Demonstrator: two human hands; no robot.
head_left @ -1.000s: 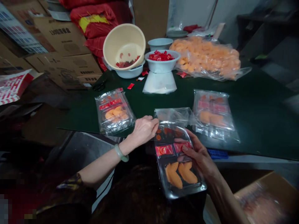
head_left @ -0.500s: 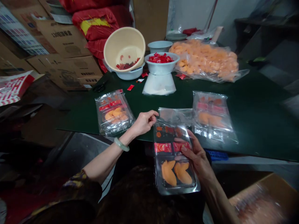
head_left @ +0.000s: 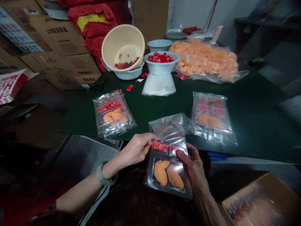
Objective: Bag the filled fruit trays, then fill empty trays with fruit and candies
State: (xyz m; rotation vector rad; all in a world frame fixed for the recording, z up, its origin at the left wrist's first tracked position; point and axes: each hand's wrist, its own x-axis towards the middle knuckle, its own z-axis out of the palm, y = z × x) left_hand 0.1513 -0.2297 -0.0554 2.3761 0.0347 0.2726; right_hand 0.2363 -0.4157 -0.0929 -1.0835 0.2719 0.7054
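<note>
A clear-lidded dark tray (head_left: 166, 190) is tilted in front of me over the near table edge. It holds two orange curved pieces (head_left: 161, 172) and red sachets (head_left: 160, 146). A clear plastic bag (head_left: 169, 125) covers its upper end. My right hand (head_left: 194, 163) grips the tray's right side, thumb on top near a sachet. At the upper left of the tray, my left hand (head_left: 137, 148) is closed in a pinch on the bag's edge. Bagged trays lie on the table at left (head_left: 114, 116) and right (head_left: 212, 116).
On the green table (head_left: 256, 110) stand a tilted cream basin (head_left: 123, 40) and a pale bowl of red sachets (head_left: 162, 66). A large bag of orange pieces (head_left: 207, 59) lies behind. Cartons (head_left: 63, 34) are stacked at left; an open carton (head_left: 275, 185) stands lower right.
My left hand has moved down and slightly left, pulling the bag's edge down along the tray. The tray has shifted a little left and tilted. The bag's open end has lifted and crumpled.
</note>
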